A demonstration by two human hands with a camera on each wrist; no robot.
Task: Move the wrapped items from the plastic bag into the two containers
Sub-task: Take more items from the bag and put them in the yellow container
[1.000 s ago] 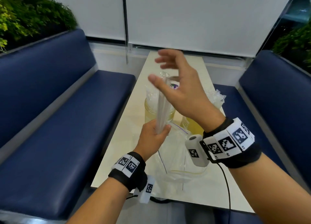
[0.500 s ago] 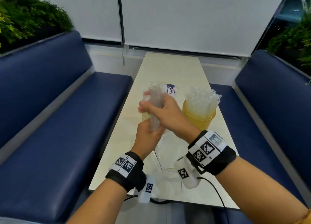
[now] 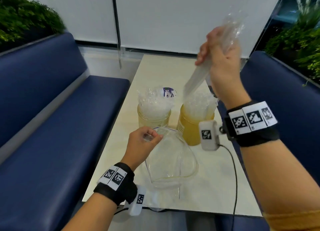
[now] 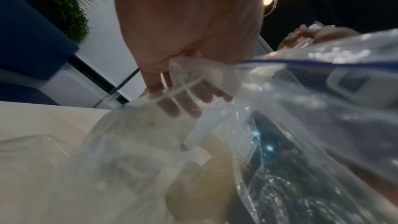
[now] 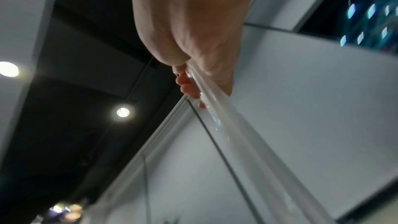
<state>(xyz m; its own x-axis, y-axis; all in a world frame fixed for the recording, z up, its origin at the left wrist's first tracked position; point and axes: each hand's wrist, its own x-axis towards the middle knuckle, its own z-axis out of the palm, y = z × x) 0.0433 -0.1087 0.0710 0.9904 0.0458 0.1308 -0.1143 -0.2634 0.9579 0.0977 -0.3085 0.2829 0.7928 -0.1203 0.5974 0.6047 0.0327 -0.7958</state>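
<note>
Right hand (image 3: 223,57), upper right of frame, grips a bundle of wrapped items (image 3: 195,80) above the right container (image 3: 192,126). Left hand (image 3: 142,144), lower centre, pinches the bag (image 3: 171,163) rim on the table (image 3: 216,187), beside the left container (image 3: 153,119).

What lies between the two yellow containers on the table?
Head view: only bare table between the pale yellow jar and the darker yellow jar.
</note>
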